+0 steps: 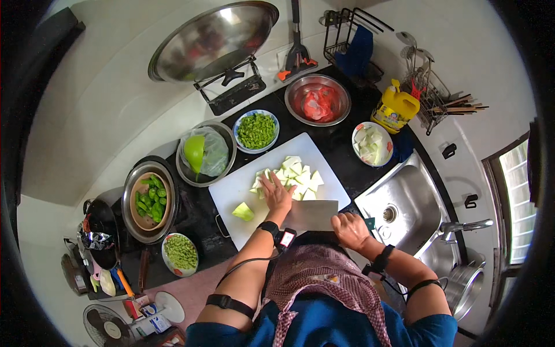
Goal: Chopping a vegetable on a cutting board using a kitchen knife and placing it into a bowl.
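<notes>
My right hand point(350, 230) grips the handle of a cleaver point(314, 215), whose broad blade lies over the near edge of a white cutting board point(234, 195). On the board, my left hand point(276, 194) spreads its fingers against a pile of pale green-white vegetable pieces point(299, 173). The flat of the blade reaches close to my left wrist. A single larger green-skinned chunk point(243, 211) sits apart, left of the hand.
Behind the board are a bowl of chopped greens point(256, 130), a steel bowl of raw meat point(320, 104) and a bowl of pale slices point(373, 144). Left are a bagged green gourd point(195, 152) and green peppers point(151, 197). A steel sink point(409, 204) lies right.
</notes>
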